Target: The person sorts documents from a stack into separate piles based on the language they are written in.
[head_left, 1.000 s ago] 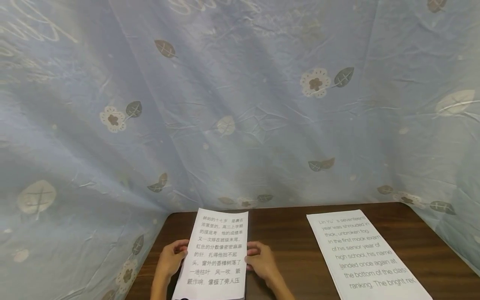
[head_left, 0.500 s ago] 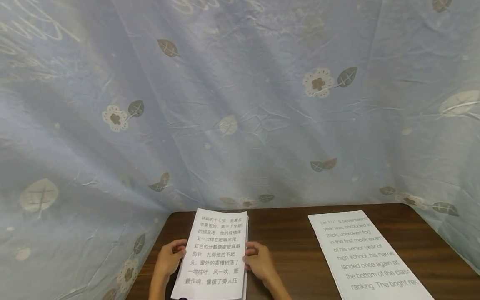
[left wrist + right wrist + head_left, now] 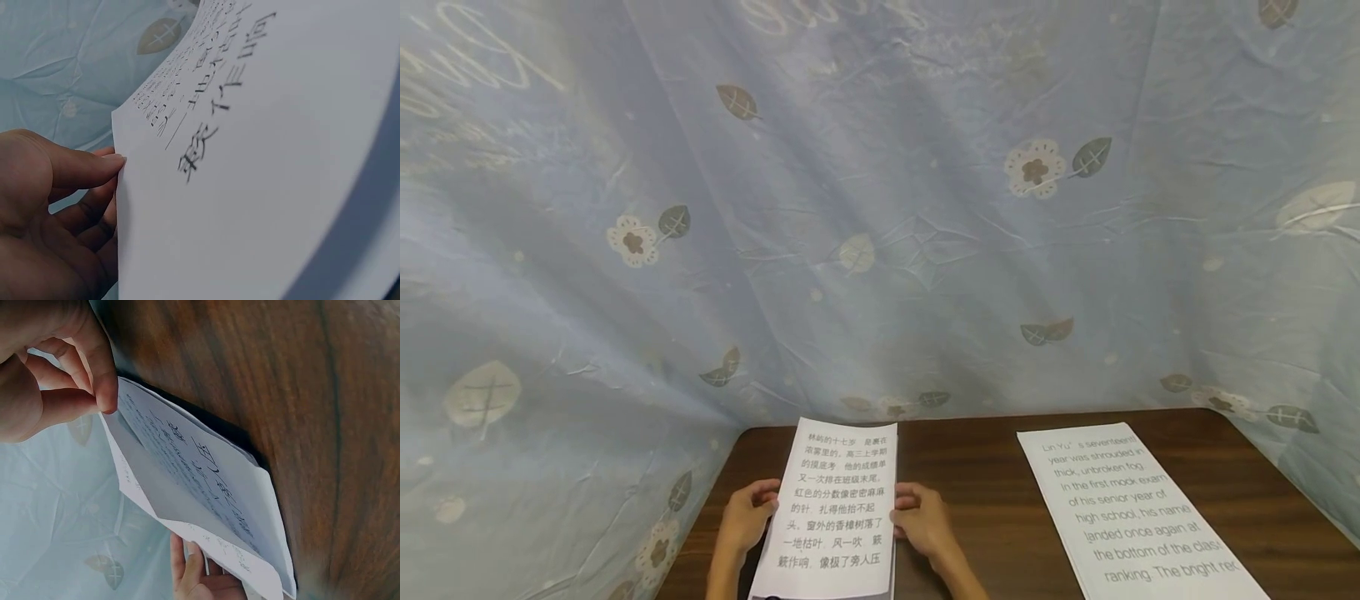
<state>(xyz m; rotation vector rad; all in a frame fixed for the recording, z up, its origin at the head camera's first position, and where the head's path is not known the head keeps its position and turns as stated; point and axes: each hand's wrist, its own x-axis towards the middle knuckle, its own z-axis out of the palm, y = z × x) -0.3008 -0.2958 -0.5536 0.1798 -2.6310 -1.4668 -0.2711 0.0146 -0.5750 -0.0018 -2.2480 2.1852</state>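
A printed sheet of paper (image 3: 835, 508) with large Chinese characters is held by its two side edges, bowed a little. My left hand (image 3: 747, 518) pinches the left edge between thumb and fingers, the thumb on the printed face in the left wrist view. On the right edge, my right hand (image 3: 927, 523) pinches the paper the same way. Beneath the sheet lies a stack of printed paper (image 3: 194, 462), parted from it by a gap in the right wrist view. In the head view the sheet hides most of that stack.
A second stack of paper (image 3: 1135, 508) with English text lies on the right of the dark wooden table (image 3: 977, 467). Pale blue cloth (image 3: 880, 208) with leaves and flowers hangs behind the table and along its sides.
The held sheet shifts slightly left, then slightly back right over the stack. Both hands move with it and keep their grip. The other stack stays put.
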